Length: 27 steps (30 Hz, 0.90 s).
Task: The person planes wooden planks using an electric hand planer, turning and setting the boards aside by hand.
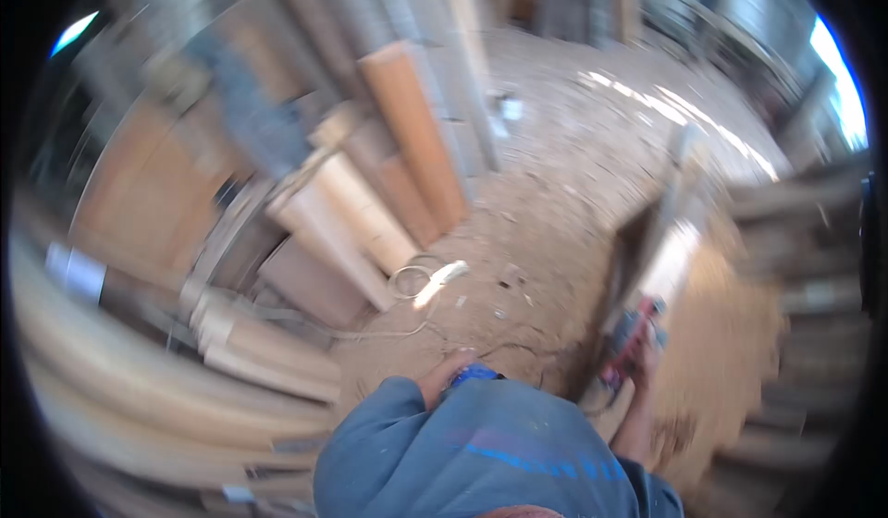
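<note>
Over the long timber (pixel 672 254), we are grasping the red power tool (pixel 635 331) with our right hand (pixel 647 359), seemingly to steady it. We are holding our left hand (pixel 446 372) close in, its finger state impossible to tell

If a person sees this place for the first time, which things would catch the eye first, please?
Probably the red tool in the right hand, at the near end of a long, pale beam on the right side. Next, the bright orange-brown board among the other boards, left of centre. The white patch beside a loop of cord also stands out on the dusty ground.
</note>
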Motion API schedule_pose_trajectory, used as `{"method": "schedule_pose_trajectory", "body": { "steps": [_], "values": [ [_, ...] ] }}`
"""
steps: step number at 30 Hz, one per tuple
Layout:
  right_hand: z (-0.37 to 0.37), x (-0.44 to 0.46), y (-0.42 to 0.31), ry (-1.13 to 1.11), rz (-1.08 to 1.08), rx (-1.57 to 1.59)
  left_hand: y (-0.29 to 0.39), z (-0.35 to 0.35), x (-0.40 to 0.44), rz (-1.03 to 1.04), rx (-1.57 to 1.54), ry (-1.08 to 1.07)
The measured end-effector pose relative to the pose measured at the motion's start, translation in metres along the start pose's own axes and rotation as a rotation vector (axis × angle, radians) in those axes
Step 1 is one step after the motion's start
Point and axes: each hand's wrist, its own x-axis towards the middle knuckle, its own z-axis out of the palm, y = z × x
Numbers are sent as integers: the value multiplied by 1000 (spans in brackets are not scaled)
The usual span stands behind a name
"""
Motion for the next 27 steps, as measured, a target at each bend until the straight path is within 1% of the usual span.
{"method": "schedule_pose_trajectory", "body": {
  "steps": [1,2,4,6,7,8,9,10,11,13,16,18,20,21,24,27],
  "values": [
    [3,3,-9,-27,51,27,-12,2,7,52,-133,23],
    [10,9,-14,31,132,40,-24,4,14,106,-265,39],
    [14,12,-27,41,267,-5,-40,-5,10,72,-323,100],
    [14,16,-38,33,371,-77,-66,-14,-17,85,-515,144],
    [18,17,-40,46,317,-67,-72,-18,-29,102,-595,155],
    [20,18,-39,66,256,-51,-85,-22,-52,43,-629,227],
    [9,27,-34,64,290,-70,-98,-26,-73,-13,-665,301],
    [-4,37,-26,71,327,-87,-164,-21,-53,357,-46,340],
    [-4,43,-23,84,366,-104,-216,-20,-45,675,560,611],
    [16,29,-35,119,372,-62,-224,-26,-115,130,254,487],
    [40,16,-47,149,367,-40,-291,-17,-143,51,113,554],
    [54,12,-53,146,365,-54,-316,-15,-137,115,125,611],
    [68,10,-56,140,362,-67,-326,-16,-134,317,279,668],
    [74,10,-57,140,359,-76,-325,-15,-133,448,550,711],
    [90,8,-62,124,353,-86,-313,-23,-113,339,599,525],
    [101,10,-63,108,344,-92,-261,-31,-121,113,181,547]
  ]
}}
